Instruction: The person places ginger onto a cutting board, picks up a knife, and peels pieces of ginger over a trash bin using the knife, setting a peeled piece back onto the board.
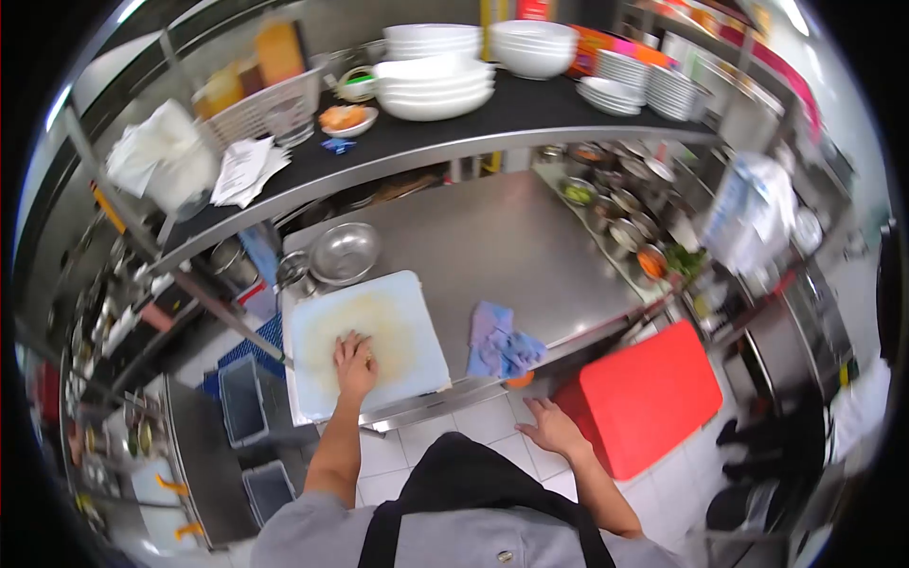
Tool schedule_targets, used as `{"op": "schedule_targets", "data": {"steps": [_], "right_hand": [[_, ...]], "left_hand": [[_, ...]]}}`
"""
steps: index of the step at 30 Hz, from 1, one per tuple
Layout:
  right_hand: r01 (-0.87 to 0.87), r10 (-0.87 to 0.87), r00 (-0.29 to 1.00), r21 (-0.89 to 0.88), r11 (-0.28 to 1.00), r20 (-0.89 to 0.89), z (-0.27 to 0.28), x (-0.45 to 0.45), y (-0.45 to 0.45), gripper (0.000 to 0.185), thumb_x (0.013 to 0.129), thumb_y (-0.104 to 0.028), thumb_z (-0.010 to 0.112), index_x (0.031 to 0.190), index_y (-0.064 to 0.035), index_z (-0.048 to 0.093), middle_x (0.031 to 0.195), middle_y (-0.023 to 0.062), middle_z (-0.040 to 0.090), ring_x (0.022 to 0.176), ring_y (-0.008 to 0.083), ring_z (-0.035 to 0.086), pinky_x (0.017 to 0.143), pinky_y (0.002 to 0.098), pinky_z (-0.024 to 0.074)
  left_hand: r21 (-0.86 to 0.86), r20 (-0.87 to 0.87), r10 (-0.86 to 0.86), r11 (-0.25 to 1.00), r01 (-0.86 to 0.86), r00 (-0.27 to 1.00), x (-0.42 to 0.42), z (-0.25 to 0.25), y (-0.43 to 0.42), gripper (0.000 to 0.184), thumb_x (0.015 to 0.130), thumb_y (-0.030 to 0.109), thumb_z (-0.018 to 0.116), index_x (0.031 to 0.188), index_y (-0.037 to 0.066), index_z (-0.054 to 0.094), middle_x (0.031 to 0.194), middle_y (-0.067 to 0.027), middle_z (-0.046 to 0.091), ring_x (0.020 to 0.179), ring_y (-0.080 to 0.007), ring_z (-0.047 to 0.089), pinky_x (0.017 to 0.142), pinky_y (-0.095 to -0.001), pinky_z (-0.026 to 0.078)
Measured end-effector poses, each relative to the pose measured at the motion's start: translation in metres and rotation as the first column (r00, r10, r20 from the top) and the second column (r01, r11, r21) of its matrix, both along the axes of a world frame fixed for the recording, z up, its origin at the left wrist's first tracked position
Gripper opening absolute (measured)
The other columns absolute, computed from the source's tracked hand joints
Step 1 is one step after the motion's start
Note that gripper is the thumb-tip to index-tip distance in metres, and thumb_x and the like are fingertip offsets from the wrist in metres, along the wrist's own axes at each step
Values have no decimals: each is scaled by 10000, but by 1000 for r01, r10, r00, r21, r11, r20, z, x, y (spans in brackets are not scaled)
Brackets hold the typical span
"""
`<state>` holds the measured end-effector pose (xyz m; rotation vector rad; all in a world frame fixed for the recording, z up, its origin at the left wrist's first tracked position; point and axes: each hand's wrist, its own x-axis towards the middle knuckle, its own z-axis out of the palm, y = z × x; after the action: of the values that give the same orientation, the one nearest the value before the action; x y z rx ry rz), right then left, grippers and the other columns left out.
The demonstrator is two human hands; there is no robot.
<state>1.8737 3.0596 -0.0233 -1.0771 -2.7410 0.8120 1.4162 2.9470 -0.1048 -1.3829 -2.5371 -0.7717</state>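
Note:
My left hand (356,365) rests on the white cutting board (407,322), fingers apart and slightly bent; whether anything small lies beneath it I cannot tell. The board has a yellowish stain in its middle and sits at the left end of the steel counter (492,237). My right hand (554,428) hangs in the air in front of the counter, fingers spread and holding nothing, beside the red bin (653,398). Between the two hands, a crumpled blue and purple cloth (502,343) lies at the counter's front edge. Behind the board stands a metal bowl (346,254).
Above the counter runs a shelf (530,118) with stacked white bowls (436,85), small plates (620,80) and a dish of orange food (347,119). Several containers of ingredients (625,204) line the right side. Grey tubs (243,402) stand low at the left.

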Motion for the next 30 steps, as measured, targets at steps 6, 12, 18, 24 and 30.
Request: {"op": "schedule_targets", "data": {"steps": [6,12,18,24,30], "right_hand": [[32,17,977,224,974,-214,-19,-96,75,674,885,-333,707,1459,-75,466,1447,244,476,1301,454,452,1091,521,385],[-101,114,993,427,899,-5,-68,-150,119,539,911,-316,665,1422,-205,536,1459,108,483,1298,414,440,1057,549,379],[-339,417,894,365,867,-162,-76,-192,166,426,887,-256,687,1308,-221,643,1362,116,523,1168,374,485,1000,504,377],[-422,449,894,339,841,-2,-59,-255,191,384,901,-323,692,1271,-220,673,1350,85,559,1189,377,514,1035,547,379],[-371,405,914,334,867,-35,12,-297,168,283,977,-365,620,1126,-163,751,1181,61,707,1185,342,593,1137,626,258]], "left_hand": [[-98,-55,92,990,-97,994,21,18,-3,574,805,189,653,1369,247,563,1579,-17,366,1487,-379,226,1198,-641,149],[-120,-116,140,981,-154,983,29,27,-1,582,819,223,666,1388,227,545,1554,-47,388,1473,-356,259,1173,-678,155],[70,-33,220,974,-218,975,46,39,-13,618,804,356,737,1361,174,540,1391,-114,488,1382,-334,373,1167,-591,240],[314,392,527,694,-648,754,100,14,-66,399,842,204,739,1207,98,617,1119,-130,591,1031,-298,562,905,-422,457],[-92,620,652,613,-784,437,108,-7,-225,503,950,50,483,1440,153,535,1043,-99,754,900,-231,722,887,-370,555]]}}
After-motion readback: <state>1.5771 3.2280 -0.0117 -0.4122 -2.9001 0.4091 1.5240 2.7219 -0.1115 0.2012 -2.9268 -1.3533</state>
